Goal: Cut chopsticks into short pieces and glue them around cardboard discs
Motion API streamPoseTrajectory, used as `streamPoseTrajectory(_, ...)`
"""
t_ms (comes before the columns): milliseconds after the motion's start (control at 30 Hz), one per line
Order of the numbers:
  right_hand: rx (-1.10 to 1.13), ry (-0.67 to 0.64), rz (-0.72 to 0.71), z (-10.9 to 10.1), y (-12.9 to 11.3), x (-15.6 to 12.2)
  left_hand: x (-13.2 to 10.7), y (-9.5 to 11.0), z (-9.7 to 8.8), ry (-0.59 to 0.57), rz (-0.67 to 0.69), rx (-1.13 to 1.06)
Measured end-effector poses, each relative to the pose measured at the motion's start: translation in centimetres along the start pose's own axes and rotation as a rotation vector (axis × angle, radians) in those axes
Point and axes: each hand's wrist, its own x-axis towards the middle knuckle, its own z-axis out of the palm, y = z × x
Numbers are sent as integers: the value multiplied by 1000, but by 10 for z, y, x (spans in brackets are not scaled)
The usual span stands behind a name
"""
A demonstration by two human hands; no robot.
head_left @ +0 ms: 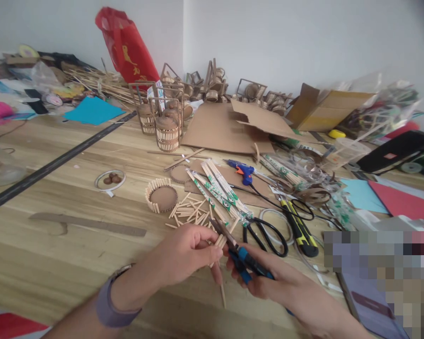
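Note:
My left hand (185, 252) pinches a few thin wooden sticks (220, 241). Blue-and-black handled pliers (249, 261) are gripped in my right hand (279, 278), their jaws at the upper part of the sticks. Whether the jaws bite on the wood cannot be made out. Just beyond my hands lies a pile of short cut sticks (192, 209). Beside it stands a round cardboard base (162, 197) with short sticks upright along part of its rim. Paper-wrapped chopsticks (221, 186) lie in a bundle behind the pile.
Black-handled scissors (268, 235) and a yellow-black utility knife (300, 230) lie right of my hands. A blue glue gun (243, 172) with its cord sits farther back. Small stick-sided baskets (167, 132) stand near cardboard sheets (222, 127). A cardboard strip (92, 223) lies left.

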Motion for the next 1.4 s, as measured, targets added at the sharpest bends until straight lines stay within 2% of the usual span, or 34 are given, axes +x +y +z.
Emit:
streamPoseTrajectory(333,-70,-28,9,1,-9,-2,1,1,0,-57,0,-18)
streamPoseTrajectory(567,-247,-25,17,6,-17,0,1,1,-1,-79,19,27)
streamPoseTrajectory(800,-396,37,-30,13,-11,4,1,2,0,-2,5,132)
streamPoseTrajectory(967,-443,87,-83,17,-5,7,2,-1,0,-2,22,121)
streamPoseTrajectory(1200,-402,136,-95,20,-7,9,1,1,-1,40,31,208)
streamPoseTrajectory(1400,-135,13,-7,9,-7,4,1,3,3,52,24,251)
